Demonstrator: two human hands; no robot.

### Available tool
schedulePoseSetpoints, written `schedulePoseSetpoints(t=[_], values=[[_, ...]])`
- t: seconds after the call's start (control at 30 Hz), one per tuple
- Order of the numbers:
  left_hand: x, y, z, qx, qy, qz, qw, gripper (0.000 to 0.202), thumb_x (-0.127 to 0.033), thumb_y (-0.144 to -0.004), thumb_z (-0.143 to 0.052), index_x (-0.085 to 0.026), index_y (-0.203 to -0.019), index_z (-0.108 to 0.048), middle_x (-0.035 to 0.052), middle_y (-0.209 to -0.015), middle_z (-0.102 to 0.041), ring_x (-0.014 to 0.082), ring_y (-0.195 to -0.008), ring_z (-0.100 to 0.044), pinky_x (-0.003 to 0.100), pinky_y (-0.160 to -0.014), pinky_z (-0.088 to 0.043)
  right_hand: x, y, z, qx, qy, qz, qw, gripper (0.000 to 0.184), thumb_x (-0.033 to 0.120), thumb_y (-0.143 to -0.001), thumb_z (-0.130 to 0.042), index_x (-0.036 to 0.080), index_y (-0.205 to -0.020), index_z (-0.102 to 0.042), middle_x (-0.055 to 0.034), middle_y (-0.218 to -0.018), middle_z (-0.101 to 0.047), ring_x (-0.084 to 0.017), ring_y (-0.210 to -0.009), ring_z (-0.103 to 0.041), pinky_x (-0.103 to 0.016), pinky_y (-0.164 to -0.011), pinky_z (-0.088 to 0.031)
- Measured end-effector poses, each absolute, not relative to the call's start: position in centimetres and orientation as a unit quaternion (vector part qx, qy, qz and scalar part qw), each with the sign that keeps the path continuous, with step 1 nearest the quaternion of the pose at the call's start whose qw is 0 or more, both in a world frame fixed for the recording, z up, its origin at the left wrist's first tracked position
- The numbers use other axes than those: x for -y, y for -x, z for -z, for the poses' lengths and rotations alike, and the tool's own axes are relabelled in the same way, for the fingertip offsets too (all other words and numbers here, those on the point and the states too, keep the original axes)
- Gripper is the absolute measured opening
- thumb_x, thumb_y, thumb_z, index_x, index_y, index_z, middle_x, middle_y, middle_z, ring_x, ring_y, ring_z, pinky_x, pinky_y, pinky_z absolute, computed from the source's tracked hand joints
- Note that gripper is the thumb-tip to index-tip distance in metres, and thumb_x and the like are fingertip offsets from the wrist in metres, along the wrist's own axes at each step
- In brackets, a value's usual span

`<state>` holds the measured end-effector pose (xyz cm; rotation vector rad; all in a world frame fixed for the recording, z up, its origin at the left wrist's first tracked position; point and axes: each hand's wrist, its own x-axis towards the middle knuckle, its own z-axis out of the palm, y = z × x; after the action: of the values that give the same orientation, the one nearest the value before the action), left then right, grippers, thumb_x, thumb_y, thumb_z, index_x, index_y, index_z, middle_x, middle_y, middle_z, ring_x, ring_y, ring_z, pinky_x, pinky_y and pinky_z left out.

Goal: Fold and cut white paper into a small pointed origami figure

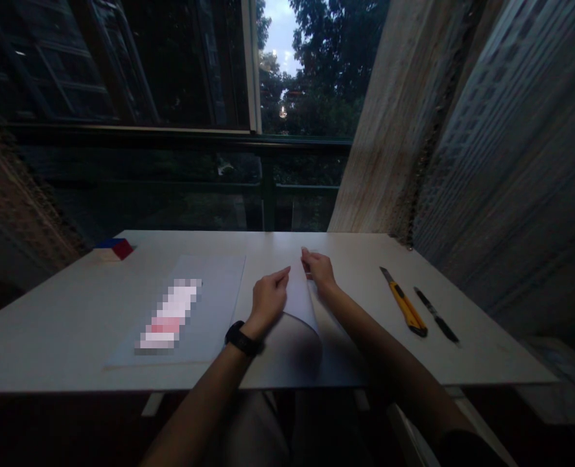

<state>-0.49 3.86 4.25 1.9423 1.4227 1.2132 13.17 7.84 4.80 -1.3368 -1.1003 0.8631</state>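
Note:
A white sheet of paper [299,295] lies in front of me on the table, bent over so that its near part curls up in a rounded fold. My left hand [270,298], with a black watch at the wrist, is closed at the left side of the curled part, thumb and forefinger together on the paper. At the far right corner of the paper, my right hand [319,269] pinches the edge between thumb and fingers. A small reddish patch shows beside the right fingers; I cannot make out what it is.
Left of my hands lies another white sheet [219,305] with a pixelated pink and white area. A blue, red and white cube [115,249] sits at the far left. On the right lie a yellow utility knife [404,303] and a black pen [437,316]. Curtains [384,117] and a window stand behind.

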Motion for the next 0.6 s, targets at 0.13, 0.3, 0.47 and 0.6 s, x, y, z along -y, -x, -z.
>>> schedulePoseSetpoints(t=[0.13, 0.3, 0.47, 0.6], values=[[-3.8, 0.6, -4.4, -0.529, -0.696, -0.441, 0.203, 0.03, -0.022, -0.082, -0.049, -0.021, -0.109, -0.062, 0.0061, -0.108, -0.064, 0.0188, -0.101, -0.06, 0.029, -0.087, -0.043, -6.4, -13.4, -3.7, 0.488, 0.59, -0.357, 0.535, 0.043, 0.057, -0.06, -0.059, 0.015, -0.055, -0.06, -0.0006, -0.048, -0.055, -0.012, -0.047, -0.05, -0.023, -0.046, -0.039], [-3.9, 0.7, -4.3, -0.525, -0.696, -0.44, 0.216, 0.031, -0.021, -0.082, -0.049, -0.02, -0.11, -0.062, 0.0054, -0.109, -0.064, 0.0179, -0.103, -0.058, 0.028, -0.089, -0.043, -5.7, -13.3, -3.6, 0.481, 0.578, -0.356, 0.555, 0.038, 0.051, -0.056, -0.064, 0.013, -0.055, -0.062, -0.0008, -0.047, -0.056, -0.012, -0.047, -0.05, -0.025, -0.048, -0.039], [-3.9, 0.8, -4.2, -0.524, -0.684, -0.46, 0.214, 0.03, -0.023, -0.082, -0.05, -0.022, -0.109, -0.062, 0.0057, -0.108, -0.064, 0.0198, -0.101, -0.059, 0.031, -0.089, -0.043, -5.5, -13.0, -3.9, 0.453, 0.564, -0.402, 0.561, 0.035, 0.047, -0.053, -0.068, 0.013, -0.052, -0.061, -0.0012, -0.046, -0.056, -0.012, -0.044, -0.05, -0.025, -0.047, -0.039], [-4.0, 0.9, -3.9, -0.503, -0.675, -0.482, 0.242, 0.03, -0.023, -0.081, -0.051, -0.021, -0.108, -0.063, 0.0063, -0.108, -0.064, 0.0205, -0.103, -0.058, 0.032, -0.09, -0.042, -5.5, -13.2, -3.4, 0.466, 0.577, -0.368, 0.561, 0.037, 0.05, -0.053, -0.067, 0.013, -0.053, -0.063, -0.0018, -0.046, -0.057, -0.013, -0.045, -0.05, -0.025, -0.046, -0.037]])
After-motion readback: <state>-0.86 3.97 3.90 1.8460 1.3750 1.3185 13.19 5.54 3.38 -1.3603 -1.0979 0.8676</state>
